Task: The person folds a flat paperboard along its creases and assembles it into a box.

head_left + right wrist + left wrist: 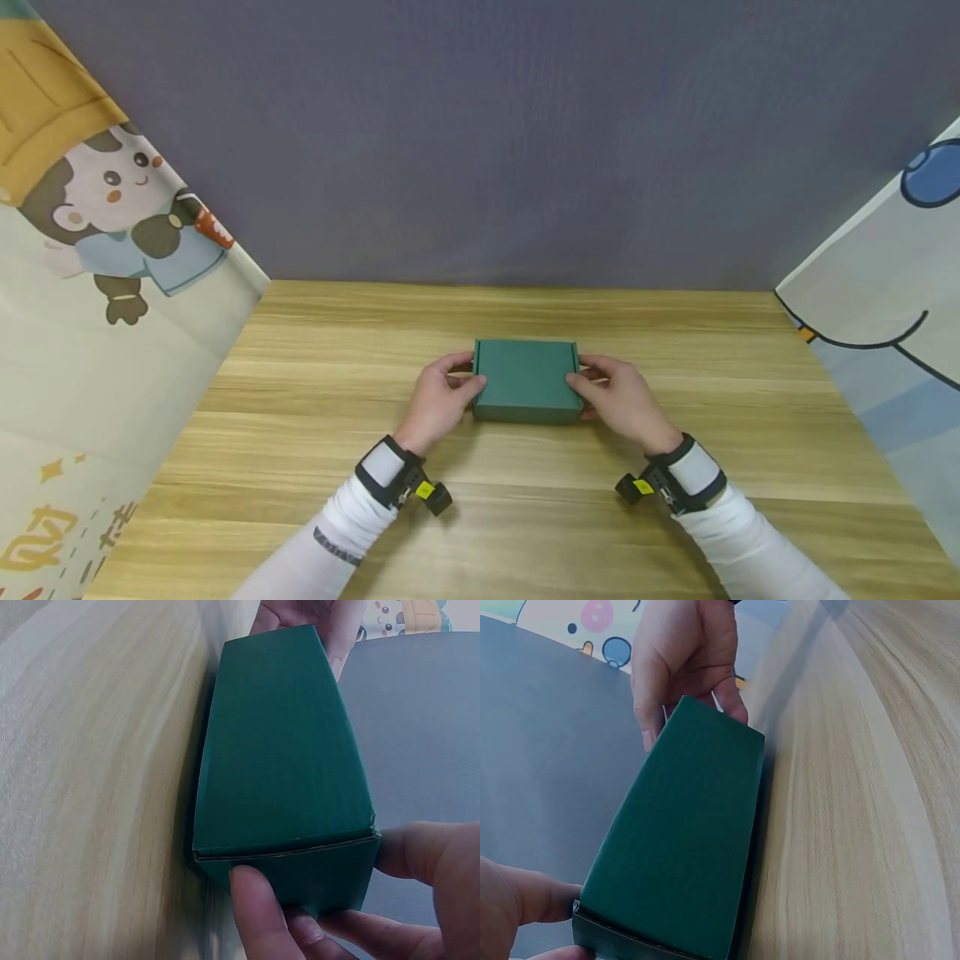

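A closed green cardboard box (527, 373) is held level between both hands, over the middle of the wooden table. My left hand (438, 398) grips its left end, the thumb on the top edge and the other fingers along the side. At the opposite end my right hand (621, 402) holds it the same way, thumb on the top edge. The right wrist view shows several right fingertips against the end panel of the box (285, 742). A dark strip of shadow runs along the bottom of the box (682, 825); whether it touches the table I cannot tell.
The wood-grain table (525, 517) extends on every side of the box. Behind it rises a dark grey-blue panel (510, 142). Cartoon-printed cloths hang at the left (112, 358) and right (862, 292). Each wrist wears a strapped camera.
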`<state>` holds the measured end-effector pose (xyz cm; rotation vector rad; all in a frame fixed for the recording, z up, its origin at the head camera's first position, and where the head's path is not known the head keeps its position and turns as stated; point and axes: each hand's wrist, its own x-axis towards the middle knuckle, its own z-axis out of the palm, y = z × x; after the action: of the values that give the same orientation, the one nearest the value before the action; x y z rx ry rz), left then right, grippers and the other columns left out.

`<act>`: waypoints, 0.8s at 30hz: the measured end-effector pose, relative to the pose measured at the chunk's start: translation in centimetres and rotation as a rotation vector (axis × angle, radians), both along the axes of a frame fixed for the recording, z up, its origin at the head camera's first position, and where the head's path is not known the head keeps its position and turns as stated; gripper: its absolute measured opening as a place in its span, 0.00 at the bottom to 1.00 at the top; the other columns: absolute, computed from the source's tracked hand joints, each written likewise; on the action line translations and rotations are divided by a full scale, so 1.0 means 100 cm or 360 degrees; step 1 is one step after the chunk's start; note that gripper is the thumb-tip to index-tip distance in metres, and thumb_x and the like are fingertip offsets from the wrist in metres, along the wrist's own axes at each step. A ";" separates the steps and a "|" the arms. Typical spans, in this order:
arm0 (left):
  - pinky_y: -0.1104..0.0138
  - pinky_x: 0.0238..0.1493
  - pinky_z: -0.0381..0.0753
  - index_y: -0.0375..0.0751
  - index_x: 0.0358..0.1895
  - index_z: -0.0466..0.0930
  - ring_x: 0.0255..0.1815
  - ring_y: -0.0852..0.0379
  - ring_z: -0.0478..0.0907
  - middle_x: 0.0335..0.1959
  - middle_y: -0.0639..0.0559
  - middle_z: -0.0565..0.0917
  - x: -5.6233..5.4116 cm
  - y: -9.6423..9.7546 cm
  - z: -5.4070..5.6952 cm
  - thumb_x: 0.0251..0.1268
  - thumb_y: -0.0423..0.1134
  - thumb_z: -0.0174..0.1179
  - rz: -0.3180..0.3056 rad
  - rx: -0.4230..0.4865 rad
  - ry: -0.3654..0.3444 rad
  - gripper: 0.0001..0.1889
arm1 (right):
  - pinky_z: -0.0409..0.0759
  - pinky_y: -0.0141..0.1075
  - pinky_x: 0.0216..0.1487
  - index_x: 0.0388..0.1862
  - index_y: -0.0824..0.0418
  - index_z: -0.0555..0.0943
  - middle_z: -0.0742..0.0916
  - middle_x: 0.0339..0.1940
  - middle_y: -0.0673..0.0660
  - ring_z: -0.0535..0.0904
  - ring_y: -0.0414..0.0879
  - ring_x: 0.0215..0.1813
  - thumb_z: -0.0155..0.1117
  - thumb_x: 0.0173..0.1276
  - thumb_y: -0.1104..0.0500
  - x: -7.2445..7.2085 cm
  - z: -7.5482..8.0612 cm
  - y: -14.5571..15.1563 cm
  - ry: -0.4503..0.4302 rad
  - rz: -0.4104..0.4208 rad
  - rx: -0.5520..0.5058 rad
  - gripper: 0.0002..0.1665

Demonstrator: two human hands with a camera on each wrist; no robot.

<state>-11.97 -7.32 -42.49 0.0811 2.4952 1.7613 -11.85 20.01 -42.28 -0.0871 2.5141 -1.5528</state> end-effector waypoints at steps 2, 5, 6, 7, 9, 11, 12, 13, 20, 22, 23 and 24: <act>0.64 0.33 0.84 0.43 0.62 0.74 0.47 0.49 0.81 0.56 0.46 0.80 0.000 0.000 -0.001 0.64 0.41 0.64 0.0000 0.0015 -0.0003 0.24 | 0.86 0.43 0.32 0.69 0.66 0.67 0.82 0.51 0.68 0.85 0.47 0.38 0.62 0.70 0.51 0.000 0.000 0.000 -0.0005 -0.0004 0.0000 0.34; 0.63 0.32 0.84 0.44 0.62 0.75 0.47 0.50 0.81 0.55 0.46 0.80 -0.001 0.000 -0.003 0.64 0.42 0.64 0.0012 0.0013 -0.0025 0.23 | 0.86 0.43 0.32 0.69 0.67 0.67 0.82 0.51 0.68 0.85 0.48 0.38 0.62 0.70 0.52 0.000 -0.001 0.000 -0.0010 -0.0001 0.0002 0.34; 0.63 0.32 0.84 0.44 0.62 0.75 0.46 0.51 0.81 0.55 0.47 0.80 -0.001 0.000 -0.003 0.64 0.42 0.64 0.0015 0.0008 -0.0030 0.23 | 0.86 0.43 0.32 0.69 0.67 0.67 0.82 0.51 0.68 0.85 0.47 0.37 0.62 0.70 0.52 0.000 -0.001 0.000 -0.0011 0.0000 0.0003 0.34; 0.63 0.32 0.84 0.44 0.62 0.75 0.46 0.51 0.81 0.55 0.47 0.80 -0.001 0.000 -0.004 0.64 0.42 0.64 0.0014 -0.0001 -0.0033 0.23 | 0.86 0.43 0.32 0.69 0.67 0.67 0.82 0.51 0.68 0.85 0.47 0.37 0.62 0.70 0.52 0.000 -0.001 0.000 -0.0013 0.0003 0.0003 0.34; 0.63 0.32 0.84 0.44 0.62 0.75 0.46 0.52 0.81 0.55 0.47 0.80 -0.001 0.001 -0.005 0.64 0.42 0.64 0.0017 -0.0016 -0.0040 0.23 | 0.86 0.43 0.32 0.69 0.67 0.67 0.82 0.51 0.68 0.85 0.47 0.36 0.62 0.70 0.52 0.000 -0.002 0.000 -0.0014 0.0008 0.0004 0.34; 0.64 0.32 0.84 0.44 0.62 0.75 0.47 0.51 0.81 0.55 0.47 0.80 0.003 -0.003 -0.005 0.64 0.42 0.64 -0.0001 -0.0019 -0.0041 0.23 | 0.86 0.43 0.32 0.69 0.67 0.67 0.82 0.51 0.68 0.85 0.47 0.35 0.61 0.70 0.52 0.007 -0.003 -0.003 -0.0024 -0.0005 0.0000 0.34; 0.64 0.33 0.84 0.44 0.62 0.75 0.47 0.51 0.81 0.55 0.46 0.79 0.006 -0.004 -0.005 0.64 0.42 0.64 -0.0012 -0.0020 -0.0042 0.23 | 0.86 0.43 0.32 0.69 0.66 0.67 0.82 0.51 0.68 0.85 0.47 0.35 0.61 0.70 0.52 0.010 -0.004 -0.005 -0.0027 -0.0011 0.0001 0.34; 0.65 0.33 0.84 0.44 0.62 0.74 0.48 0.50 0.81 0.55 0.46 0.79 0.008 -0.006 -0.006 0.64 0.42 0.63 -0.0023 -0.0023 -0.0041 0.23 | 0.86 0.43 0.32 0.69 0.66 0.67 0.82 0.52 0.68 0.85 0.47 0.34 0.61 0.70 0.51 0.014 -0.004 -0.006 -0.0031 -0.0018 0.0002 0.34; 0.65 0.35 0.83 0.47 0.67 0.71 0.49 0.50 0.81 0.55 0.46 0.79 0.023 -0.017 -0.006 0.65 0.42 0.63 -0.0098 -0.0044 -0.0060 0.27 | 0.86 0.41 0.32 0.71 0.63 0.66 0.82 0.52 0.68 0.85 0.48 0.37 0.61 0.70 0.50 0.037 -0.008 -0.017 -0.0020 -0.0075 0.0036 0.35; 0.65 0.38 0.84 0.48 0.68 0.70 0.51 0.50 0.81 0.56 0.46 0.78 0.027 -0.021 -0.005 0.65 0.41 0.62 -0.0127 -0.0050 -0.0067 0.27 | 0.86 0.40 0.32 0.72 0.62 0.66 0.82 0.53 0.67 0.85 0.49 0.40 0.61 0.70 0.49 0.043 -0.010 -0.021 -0.0002 -0.0097 0.0077 0.36; 0.64 0.40 0.84 0.48 0.68 0.69 0.52 0.49 0.81 0.57 0.45 0.77 0.029 -0.022 -0.005 0.66 0.41 0.62 -0.0143 -0.0051 -0.0067 0.27 | 0.86 0.39 0.33 0.72 0.62 0.66 0.82 0.54 0.67 0.85 0.49 0.43 0.61 0.70 0.49 0.046 -0.011 -0.023 0.0005 -0.0107 0.0093 0.36; 0.63 0.42 0.84 0.48 0.69 0.68 0.54 0.48 0.80 0.58 0.45 0.77 0.030 -0.024 -0.004 0.66 0.41 0.61 -0.0159 -0.0051 -0.0069 0.28 | 0.86 0.39 0.33 0.72 0.61 0.65 0.81 0.54 0.66 0.84 0.50 0.45 0.61 0.70 0.48 0.049 -0.011 -0.024 0.0010 -0.0117 0.0104 0.36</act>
<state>-8.93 -9.68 -42.94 0.1606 2.4429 1.6663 -6.95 17.58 -43.39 0.0099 2.5980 -1.4968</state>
